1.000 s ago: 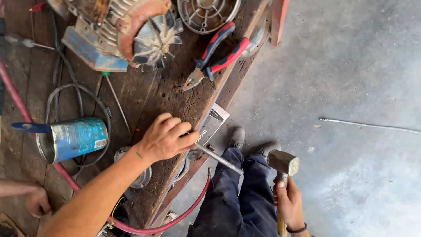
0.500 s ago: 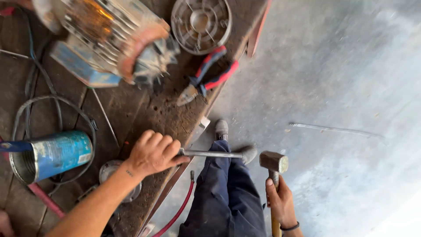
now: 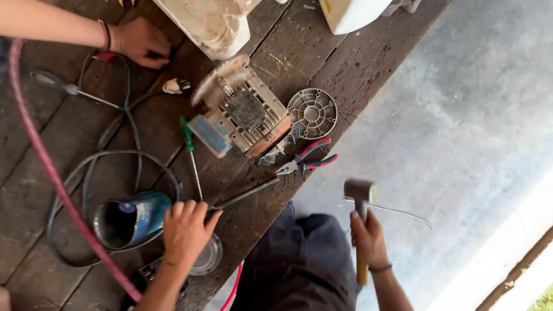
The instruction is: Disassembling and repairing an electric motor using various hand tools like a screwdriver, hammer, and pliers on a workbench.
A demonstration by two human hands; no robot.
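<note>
Nearest, the right hand (image 3: 368,239) is closed around the wooden handle of one hammer (image 3: 361,222), held upright off the edge of the wooden bench (image 3: 357,63) above the person's dark trousers (image 3: 299,265). The left hand (image 3: 185,230) rests on the bench with fingers curled over the near end of one long metal rod (image 3: 245,194), which lies flat and points toward the motor. Just left of that hand lies one blue can (image 3: 129,219) on its side, open mouth facing the camera. One pink hose (image 3: 52,173) and one grey cable (image 3: 109,167) loop around it.

Farther in lie one pair of red-and-blue pliers (image 3: 305,161), one green-handled screwdriver (image 3: 190,152), one electric motor (image 3: 242,118) and one round slotted cover (image 3: 312,112). At the far left, another person's hand (image 3: 141,43) rests on the bench.

Compared with half a second ago, the view has tilted toward the far end of the bench. The rod, then held out past the bench edge over the knees, now lies on the boards. The hammer remains raised beside the bench.
</note>
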